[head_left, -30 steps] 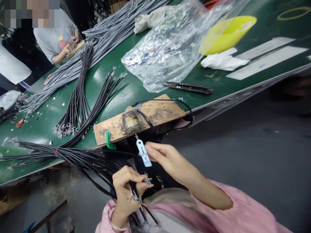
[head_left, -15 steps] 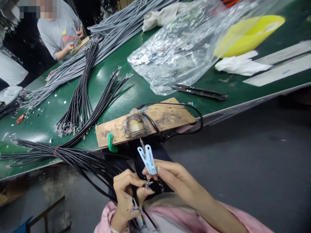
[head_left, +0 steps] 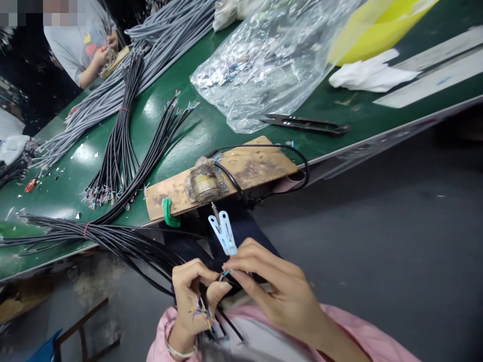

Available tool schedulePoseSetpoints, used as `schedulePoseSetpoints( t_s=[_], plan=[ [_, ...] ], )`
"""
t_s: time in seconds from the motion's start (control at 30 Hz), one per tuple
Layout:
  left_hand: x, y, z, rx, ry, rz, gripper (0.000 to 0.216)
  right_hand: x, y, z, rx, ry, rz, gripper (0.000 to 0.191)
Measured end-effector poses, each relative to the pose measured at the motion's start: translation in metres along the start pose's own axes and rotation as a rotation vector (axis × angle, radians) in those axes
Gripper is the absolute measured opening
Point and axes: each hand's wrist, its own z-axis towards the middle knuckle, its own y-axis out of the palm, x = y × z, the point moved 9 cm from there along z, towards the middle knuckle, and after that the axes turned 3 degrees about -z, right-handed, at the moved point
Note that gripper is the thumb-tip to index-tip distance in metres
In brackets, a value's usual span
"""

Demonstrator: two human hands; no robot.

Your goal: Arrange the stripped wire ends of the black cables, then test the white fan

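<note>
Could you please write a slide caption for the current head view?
Left hand and right hand meet at coloured wires, near a light-blue clip and wooden board.

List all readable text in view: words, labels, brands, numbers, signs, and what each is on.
None readable.
Co-worker's grey shirt: coloured print, too small to make out any lettering.
Black snips: no legible marking at this size.
Light-blue clip: no lettering visible.
White strip: small blue spot, too blurred to tell if it's print.

Pink sleeves, loose; thin whitish wristband on left; pale grey garment front; dark trousers.
</note>
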Motion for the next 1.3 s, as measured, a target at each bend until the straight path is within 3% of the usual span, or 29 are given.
schedulePoseSetpoints(
  t_s=[0.17, 0.37, 0.57, 0.7, 0.9, 1.07, 1.17, 1.3],
  plan=[
    [-0.005, -0.002, -0.002, 0.021, -0.037, -0.014, 0.041, -0.009, 0.003, -0.002, 0.031, -0.056, -0.13, 0.014],
    [-0.003, 0.001, 0.0, -0.025, 0.012, -0.061, 0.043, 0.007, 0.013, -0.001, -0.092, 0.079, 0.013, 0.016],
    [-0.029, 0.003, -0.01, -0.017, -0.186, -0.313, 0.025, 0.007, 0.008, -0.001, -0.013, 0.108, 0.042, 0.016],
    [-0.031, 0.001, -0.011, 0.016, -0.181, -0.278, 0.028, 0.019, 0.004, -0.003, 0.035, 0.23, 0.182, 0.016],
    [-0.027, 0.002, -0.008, 0.014, -0.154, -0.231, 0.033, 0.03, 0.014, -0.007, -0.059, 0.385, 0.355, 0.021],
    [-0.023, 0.007, -0.005, -0.07, -0.088, -0.27, 0.03, 0.019, 0.008, -0.002, -0.093, 0.273, 0.233, 0.021],
    [-0.018, 0.011, -0.004, -0.172, -0.022, -0.274, 0.026, 0.008, 0.006, 0.005, -0.229, 0.146, 0.081, 0.021],
    [-0.005, 0.015, -0.004, -0.264, 0.14, -0.1, 0.02, 0.001, 0.01, 0.015, -0.444, 0.045, 0.005, 0.027]
  ],
)
